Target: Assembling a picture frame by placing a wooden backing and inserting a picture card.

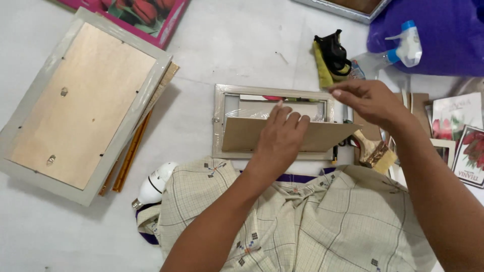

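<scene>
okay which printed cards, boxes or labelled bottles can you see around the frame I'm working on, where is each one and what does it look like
Printed flower cards: right edge, overlapping rectangles, white borders, red blooms.
Pink box: top left, behind the big grey frame, flat, pink edge, red tulip picture.
Spray bottle: top right, lying on purple cloth, clear body, white head, blue nozzle; any label is too small to tell.

A cardboard backing [282, 136] lies on a small frame [272, 93]; a larger frame [80, 100] sits left, a spray bottle [398, 50] behind right.
</scene>
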